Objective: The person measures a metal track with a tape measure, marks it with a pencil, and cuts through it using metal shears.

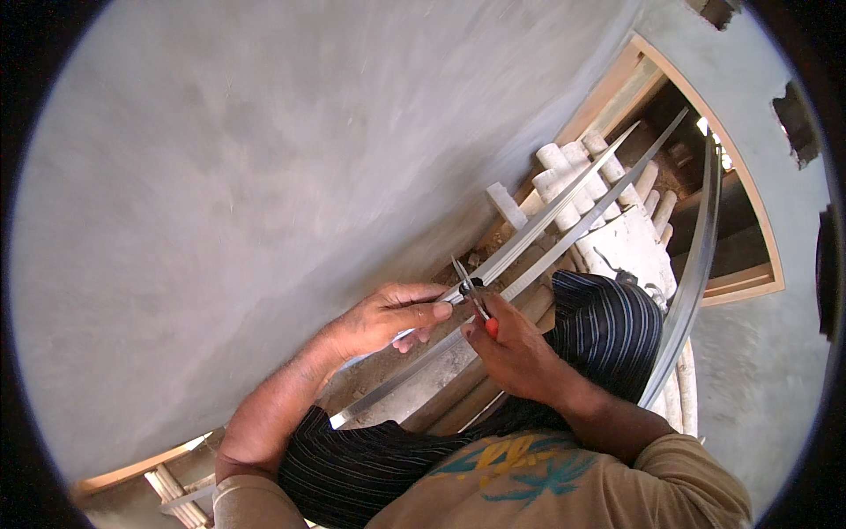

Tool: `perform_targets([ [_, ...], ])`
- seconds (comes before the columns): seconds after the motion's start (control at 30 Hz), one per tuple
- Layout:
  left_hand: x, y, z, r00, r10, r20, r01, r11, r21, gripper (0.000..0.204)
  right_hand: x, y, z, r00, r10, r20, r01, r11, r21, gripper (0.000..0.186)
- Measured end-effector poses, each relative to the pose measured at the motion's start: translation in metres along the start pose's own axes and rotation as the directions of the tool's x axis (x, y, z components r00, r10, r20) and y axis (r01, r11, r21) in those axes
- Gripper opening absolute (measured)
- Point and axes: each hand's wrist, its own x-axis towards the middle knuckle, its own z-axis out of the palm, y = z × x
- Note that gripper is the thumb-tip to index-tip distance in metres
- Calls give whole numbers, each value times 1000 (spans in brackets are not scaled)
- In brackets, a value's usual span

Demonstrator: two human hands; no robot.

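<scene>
My left hand (388, 316) is closed round the near part of a long, pale grooved metal profile (551, 216), thumb on top. In my right hand (520, 353) is a pair of snips with a red handle (492, 328). Their pointed metal blades (460, 270) lie against the profile just beyond my left fingertips; whether they cut into it I cannot tell. A small black piece (472, 283) shows by the blades. Below runs a second long metal profile (529, 275), touched by neither hand.
Another long metal profile (696, 264) bows along the right. Whitish round poles (564, 189) and a white slab (630, 247) lie ahead, before a wooden frame (705, 97). A grey plastered wall (238, 176) stands to the left. Striped dark cloth (617, 322) covers my legs.
</scene>
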Motion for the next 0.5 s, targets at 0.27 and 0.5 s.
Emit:
perform_targets([
  [0.27,12,27,52,990,100,95,-98,995,-19,43,-44,-22,-38,995,38,-92,-31,997,75,30],
  [0.5,21,30,86,972,144,186,-141,990,-30,49,-81,-33,-66,981,187,-46,-180,976,122,22],
])
